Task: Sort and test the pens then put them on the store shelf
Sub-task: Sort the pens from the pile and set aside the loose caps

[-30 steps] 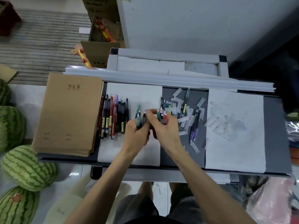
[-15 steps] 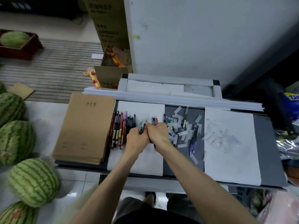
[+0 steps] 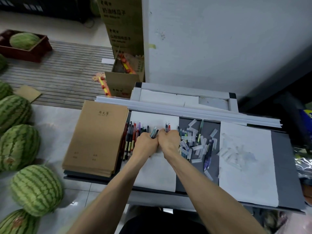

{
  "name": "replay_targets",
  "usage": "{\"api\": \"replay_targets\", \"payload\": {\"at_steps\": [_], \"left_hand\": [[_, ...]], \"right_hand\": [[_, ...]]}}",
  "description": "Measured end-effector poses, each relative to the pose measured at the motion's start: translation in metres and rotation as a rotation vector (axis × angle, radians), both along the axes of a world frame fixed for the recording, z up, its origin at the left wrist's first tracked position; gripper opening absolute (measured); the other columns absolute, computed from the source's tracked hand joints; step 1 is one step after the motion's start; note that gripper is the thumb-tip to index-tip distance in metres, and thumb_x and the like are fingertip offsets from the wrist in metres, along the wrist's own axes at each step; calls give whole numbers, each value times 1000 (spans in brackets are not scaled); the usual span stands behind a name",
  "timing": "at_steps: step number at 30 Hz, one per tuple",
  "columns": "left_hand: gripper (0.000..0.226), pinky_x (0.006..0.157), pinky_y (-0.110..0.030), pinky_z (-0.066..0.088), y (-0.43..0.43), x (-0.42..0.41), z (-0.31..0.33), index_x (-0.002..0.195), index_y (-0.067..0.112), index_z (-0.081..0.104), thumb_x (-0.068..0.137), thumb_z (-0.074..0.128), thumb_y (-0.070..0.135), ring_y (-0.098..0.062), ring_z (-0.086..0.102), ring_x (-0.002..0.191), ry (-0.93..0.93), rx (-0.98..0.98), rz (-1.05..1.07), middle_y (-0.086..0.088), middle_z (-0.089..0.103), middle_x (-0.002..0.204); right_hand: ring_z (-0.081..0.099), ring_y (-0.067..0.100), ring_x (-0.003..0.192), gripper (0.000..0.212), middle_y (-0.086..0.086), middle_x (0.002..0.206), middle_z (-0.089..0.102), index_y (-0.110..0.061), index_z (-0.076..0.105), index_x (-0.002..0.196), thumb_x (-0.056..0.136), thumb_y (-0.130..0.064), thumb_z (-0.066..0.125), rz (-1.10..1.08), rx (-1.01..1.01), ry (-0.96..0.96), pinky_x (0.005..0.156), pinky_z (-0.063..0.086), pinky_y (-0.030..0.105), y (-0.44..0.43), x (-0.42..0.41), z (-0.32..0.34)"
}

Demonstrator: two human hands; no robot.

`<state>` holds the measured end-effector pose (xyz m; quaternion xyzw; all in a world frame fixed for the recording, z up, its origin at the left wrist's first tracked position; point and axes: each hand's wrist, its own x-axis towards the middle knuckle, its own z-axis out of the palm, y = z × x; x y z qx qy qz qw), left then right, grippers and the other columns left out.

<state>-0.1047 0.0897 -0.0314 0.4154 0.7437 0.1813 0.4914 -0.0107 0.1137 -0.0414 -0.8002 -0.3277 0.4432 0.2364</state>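
Observation:
My left hand (image 3: 146,144) grips a small bundle of pens (image 3: 154,132) whose tips stick out past the knuckles. My right hand (image 3: 169,141) grips another bundle of pens (image 3: 167,127), tips pointing away from me. Both fists touch side by side over a white sheet of paper (image 3: 157,174) on the dark counter (image 3: 287,166). To the left of my hands lies a row of sorted pens (image 3: 130,139), red, black and purple. To the right lie loose pens (image 3: 208,152) among several clear caps (image 3: 191,142).
A stack of brown notebooks (image 3: 98,139) sits at the counter's left end. A second white sheet (image 3: 246,162) lies to the right. Several watermelons (image 3: 35,188) rest on the floor at left. Cardboard boxes (image 3: 123,48) stand behind, beside a white wall.
The head has risen and pulled back, so the counter looks smaller and lower. My two hands have drawn together until the fists touch, each still holding its pens.

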Motion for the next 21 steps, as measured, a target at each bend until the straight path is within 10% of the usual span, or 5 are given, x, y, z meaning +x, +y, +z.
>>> {"api": "replay_targets", "payload": {"at_steps": [9, 16, 21], "left_hand": [[46, 62, -44, 61, -6, 9, 0, 60, 14, 59, 95, 58, 44, -32, 67, 65, -2, 64, 22, -4, 69, 63], [35, 58, -33, 39, -8, 5, -7, 70, 16, 58, 102, 58, 33, -27, 63, 68, 152, 189, 2, -5, 66, 70], [28, 61, -43, 60, -8, 2, -7, 76, 12, 61, 99, 59, 28, -23, 68, 61, 155, 219, 63, -5, 67, 69]], "right_hand": [[67, 28, 73, 33, 11, 81, 70, -10, 61, 73, 99, -31, 56, 1, 0, -5, 61, 46, 31, 5, 8, 2], [69, 33, 83, 36, 15, 93, 73, -9, 59, 79, 102, -35, 53, -31, 14, -52, 65, 46, 32, 8, 10, -1], [60, 30, 69, 34, 12, 81, 66, -12, 50, 70, 97, -31, 58, 146, 22, -144, 53, 37, 29, 12, 14, 3]]}}
